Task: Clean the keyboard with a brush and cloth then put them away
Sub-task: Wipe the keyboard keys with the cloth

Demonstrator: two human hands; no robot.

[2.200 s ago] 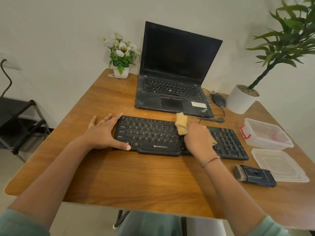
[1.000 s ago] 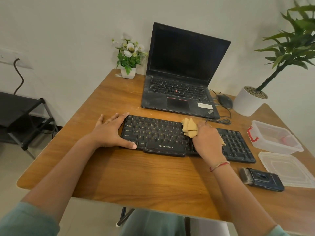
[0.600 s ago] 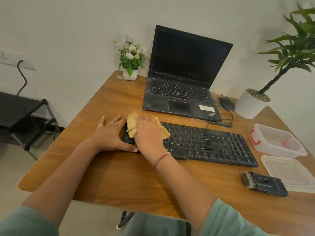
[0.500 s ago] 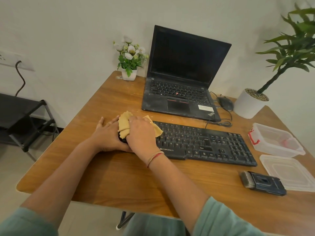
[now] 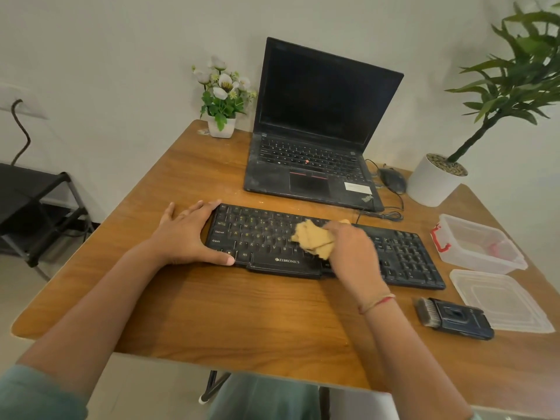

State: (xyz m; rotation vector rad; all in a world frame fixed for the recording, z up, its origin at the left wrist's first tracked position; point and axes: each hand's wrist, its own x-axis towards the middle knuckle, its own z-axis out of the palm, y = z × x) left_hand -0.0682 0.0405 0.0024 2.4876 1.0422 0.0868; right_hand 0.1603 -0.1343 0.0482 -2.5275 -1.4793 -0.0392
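A black keyboard [image 5: 260, 237] lies across the middle of the wooden table [image 5: 242, 313]. My right hand [image 5: 353, 250] presses a crumpled tan cloth [image 5: 313, 237] onto the keys near the keyboard's middle. My left hand [image 5: 188, 234] lies flat against the keyboard's left end, thumb along its front edge, holding it steady. A dark brush [image 5: 453, 318] with grey bristles rests on the table to the right of my right wrist, apart from both hands.
An open black laptop [image 5: 315, 131] stands behind the keyboard, with a mouse [image 5: 392, 180] and cable beside it. A clear plastic box [image 5: 478, 244] and its lid [image 5: 500, 300] lie at the right. A flower pot [image 5: 222, 98] and a large potted plant [image 5: 436, 180] stand at the back.
My right hand has swept the cloth from the keyboard's left end back toward its middle. My left hand has stayed at the left end.
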